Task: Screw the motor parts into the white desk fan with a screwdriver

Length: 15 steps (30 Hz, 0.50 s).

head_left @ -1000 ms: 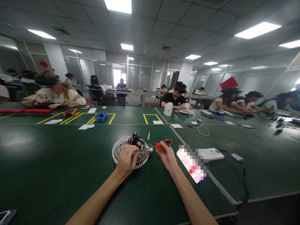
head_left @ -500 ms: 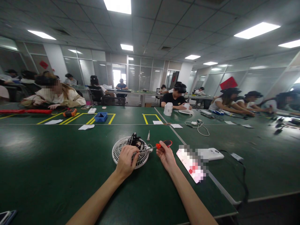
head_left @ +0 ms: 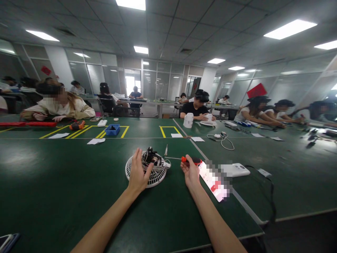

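A round white fan grille lies on the green table, with a black motor and wires on top of it. My left hand is over the grille's left side, fingers stretched out and thumb apart, beside the motor. To the right, my right hand holds a screwdriver by its red and black handle. The screwdriver's thin shaft points left toward the motor, its tip apart from my left hand. Just behind the grille lies a small pale pointed tool, its kind unclear.
A lit phone lies right of my right hand, with a white device beyond it. Farther back are a blue bin, paper slips and a white cable. Several people sit around the tables.
My left hand has opened and lifted off the motor part it was pinching. My right hand has drawn the screwdriver back to the right, away from the motor.
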Tool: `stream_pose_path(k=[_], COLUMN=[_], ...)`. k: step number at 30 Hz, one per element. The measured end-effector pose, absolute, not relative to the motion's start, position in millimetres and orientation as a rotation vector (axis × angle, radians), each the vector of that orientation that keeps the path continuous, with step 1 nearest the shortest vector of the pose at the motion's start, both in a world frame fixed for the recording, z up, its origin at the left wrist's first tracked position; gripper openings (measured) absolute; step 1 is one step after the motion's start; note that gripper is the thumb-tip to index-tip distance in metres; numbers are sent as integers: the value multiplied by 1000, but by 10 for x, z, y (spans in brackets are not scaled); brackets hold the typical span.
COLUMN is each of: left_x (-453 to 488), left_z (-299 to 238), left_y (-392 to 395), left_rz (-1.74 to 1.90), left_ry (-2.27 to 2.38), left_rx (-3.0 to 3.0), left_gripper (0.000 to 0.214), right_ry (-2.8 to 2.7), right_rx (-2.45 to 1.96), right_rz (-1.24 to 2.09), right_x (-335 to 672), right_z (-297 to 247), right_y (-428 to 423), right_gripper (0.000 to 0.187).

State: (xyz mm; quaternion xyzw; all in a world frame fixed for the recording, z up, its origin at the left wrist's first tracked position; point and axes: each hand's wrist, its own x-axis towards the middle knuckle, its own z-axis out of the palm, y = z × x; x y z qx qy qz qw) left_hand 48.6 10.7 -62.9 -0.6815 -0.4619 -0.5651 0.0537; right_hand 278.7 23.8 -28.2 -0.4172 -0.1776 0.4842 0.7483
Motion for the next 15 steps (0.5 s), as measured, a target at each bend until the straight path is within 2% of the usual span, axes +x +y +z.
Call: stream_pose_path(k=[3,7,15], left_x=[464,446,426], left_z=[-688,-694,-569], left_y=[193,220,152], left_rz=[-1692,-1683,-1794], left_ry=[-1525,-1581,-1496], left_rx=[-2145,-2172,-2086], left_gripper=[70,57,39], right_ry=[-357,-383,-359], right_rx=[-920,-924,-934], right_rz=[1048,1030,1069], right_x=[2777,2754,2726], right_z=[-280,-282,-241], right_y=[236,230,205], right_gripper=[39,42,36])
